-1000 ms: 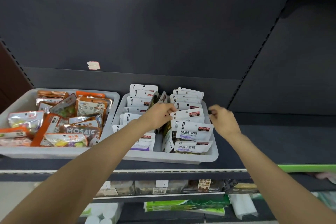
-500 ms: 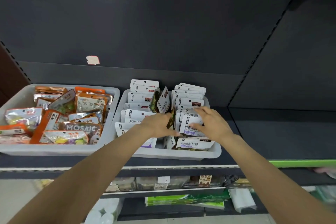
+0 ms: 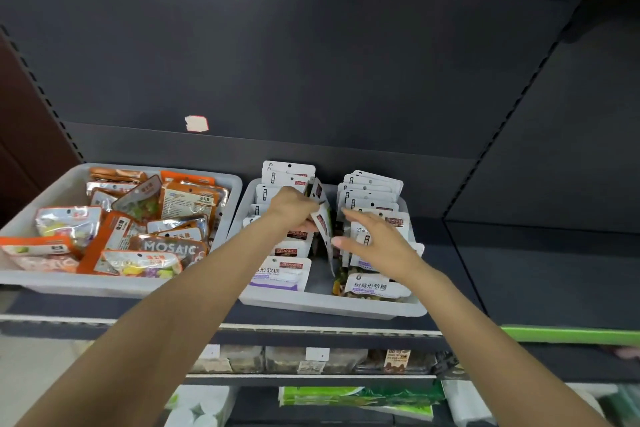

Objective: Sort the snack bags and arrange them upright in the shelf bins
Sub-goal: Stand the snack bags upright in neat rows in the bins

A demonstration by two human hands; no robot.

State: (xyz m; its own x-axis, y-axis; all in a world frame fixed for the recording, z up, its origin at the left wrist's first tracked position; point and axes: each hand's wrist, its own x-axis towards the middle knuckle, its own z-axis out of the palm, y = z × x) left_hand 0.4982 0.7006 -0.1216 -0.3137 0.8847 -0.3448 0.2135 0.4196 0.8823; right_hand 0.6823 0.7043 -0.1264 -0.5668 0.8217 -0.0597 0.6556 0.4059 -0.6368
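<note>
Two grey plastic bins sit side by side on a dark shelf [image 3: 485, 288] across the middle of the frame. The left bin [image 3: 41, 204], at centre left, holds orange and clear snack bags [image 3: 138, 218] lying jumbled and overlapping, none upright. The right bin [image 3: 329, 305], at centre, holds white snack bags in two rows: a left row [image 3: 280, 270] and a right row [image 3: 372, 191], most standing roughly upright with hang-tab tops showing, with a gap between the rows near the bin's front wall. The left hand [image 3: 292, 210] reaches over the left row, fingers curled round a single white bag [image 3: 323, 224] held on edge (tilted, its lower end hanging into the gap). The right hand [image 3: 374, 239] lies over the right row with fingers extended and spread, fingertips just beside the held bag; contact cannot be confirmed. A torn pale sticker [image 3: 196, 123] adheres to the dark back panel in the upper left. Lower shelves at the bottom of the frame carry further packaged goods [image 3: 353, 399], indistinct.
</note>
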